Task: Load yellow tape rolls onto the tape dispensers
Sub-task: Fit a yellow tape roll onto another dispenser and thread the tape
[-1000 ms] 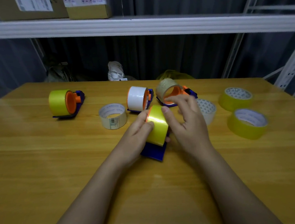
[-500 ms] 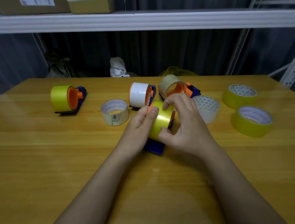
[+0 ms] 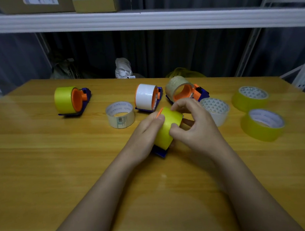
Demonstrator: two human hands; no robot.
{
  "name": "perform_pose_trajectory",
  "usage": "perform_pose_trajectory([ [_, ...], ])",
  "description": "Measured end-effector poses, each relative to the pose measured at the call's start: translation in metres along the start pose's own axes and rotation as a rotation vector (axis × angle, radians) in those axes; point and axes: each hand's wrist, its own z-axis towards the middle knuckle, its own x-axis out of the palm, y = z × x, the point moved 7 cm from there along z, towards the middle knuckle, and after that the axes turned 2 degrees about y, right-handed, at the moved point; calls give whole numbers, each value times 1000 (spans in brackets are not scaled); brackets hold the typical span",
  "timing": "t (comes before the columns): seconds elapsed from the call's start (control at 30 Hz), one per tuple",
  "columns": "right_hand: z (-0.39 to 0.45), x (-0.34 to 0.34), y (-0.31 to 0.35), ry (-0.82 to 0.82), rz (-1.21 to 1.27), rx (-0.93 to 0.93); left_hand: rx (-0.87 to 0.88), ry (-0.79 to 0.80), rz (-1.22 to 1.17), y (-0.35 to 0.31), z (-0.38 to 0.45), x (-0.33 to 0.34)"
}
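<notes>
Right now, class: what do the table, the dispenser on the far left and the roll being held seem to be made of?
Table: wood or wood-look laminate, glossy; grain lines and glare show.
Far-left dispenser: likely moulded plastic, matte orange and blue.
Held yellow roll: glossy plastic film tape, judging by its sheen.

A white roll (image 3: 145, 97) and a clear roll (image 3: 177, 87) sit far back on the wooden surface (image 3: 42, 160) — each on its side. A beige roll (image 3: 120, 114) lies flat near the middle, and a white one (image 3: 216, 111) lies flat to its right. Cardboard boxes (image 3: 94, 2) rest on a white shelf (image 3: 177, 20) — up high. A crumpled white bag (image 3: 123, 68) is behind the surface.
</notes>
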Motion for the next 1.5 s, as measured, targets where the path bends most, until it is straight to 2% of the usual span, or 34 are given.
perform_pose_trajectory([
  [0.07,1,-6,-4,-66,102,39,-22,76,-27,2,-2,5],
  [0.13,1,-8,-7,-61,122,48,-20,72,-8,1,-3,4],
  [0.33,-4,11,-6,189,-43,89,31,-37,75,-7,-2,-3],
  [0.47,-4,13,-4,143,17,127,32,-67,84,-9,-1,-3],
  [0.67,-2,2,-6,92,174,151,-15,74,-32,-4,-5,8],
  [0.8,0,-1,-14,45,169,179,20,47,35,-11,-7,7],
  [0.9,-1,3,-11,100,130,144,45,0,89,-15,-5,4],
  [1.0,-5,16,-9,189,-27,119,51,-61,102,-14,-2,-3],
  [1.07,-5,19,-8,182,-99,107,34,-71,104,-11,-1,-5],
  [1.2,-4,15,-9,147,-57,112,-19,-42,14,-7,-1,-4],
  [1.33,-4,15,-10,165,124,82,-3,-37,9,-10,-1,-4],
  [1.5,-5,23,-11,235,14,64,31,21,-38,-17,-2,0],
])
